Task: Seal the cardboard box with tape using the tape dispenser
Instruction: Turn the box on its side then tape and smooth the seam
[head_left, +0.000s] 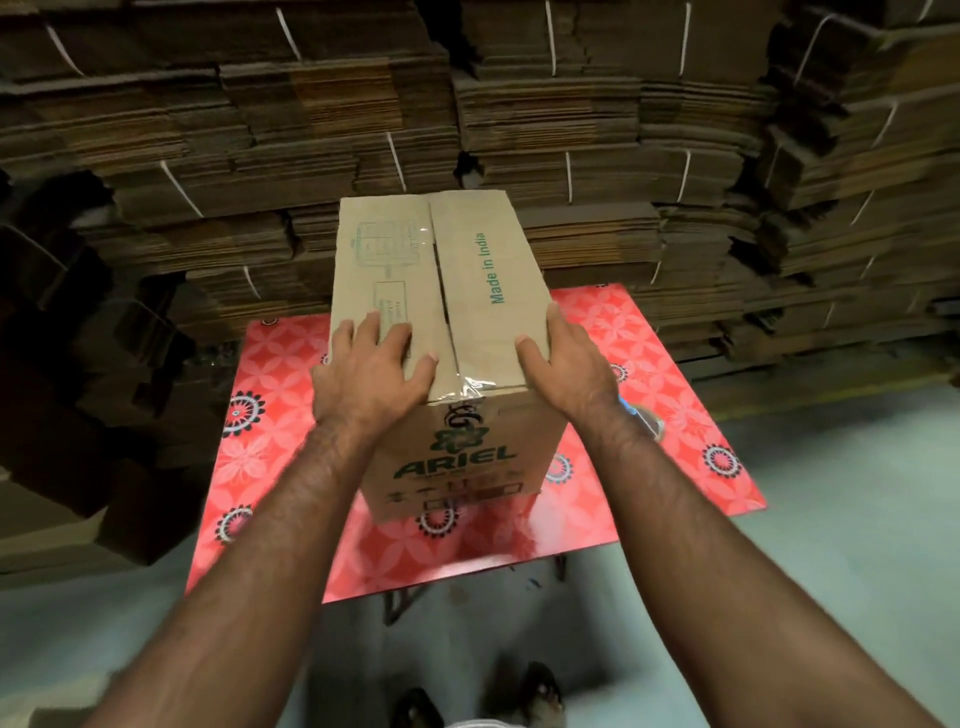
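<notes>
A brown cardboard box (467, 291) printed "ARIEL" and "Made in India" stands on a small table with a red patterned cover (675, 395). Its top flaps are closed, and clear tape shows at the near and far ends of the centre seam. My left hand (371, 371) lies flat on the near left of the top with fingers spread. My right hand (563, 364) clasps the near right top edge, thumb on top and fingers down the side. A tape dispenser (647, 418) with a blue part peeks out behind my right wrist, mostly hidden.
Tall stacks of flattened, strapped cardboard (519, 130) wall in the back and right. Dark folded boxes (78, 389) pile up at the left. The grey floor (805, 571) lies around the table, with my sandalled feet (478, 696) below.
</notes>
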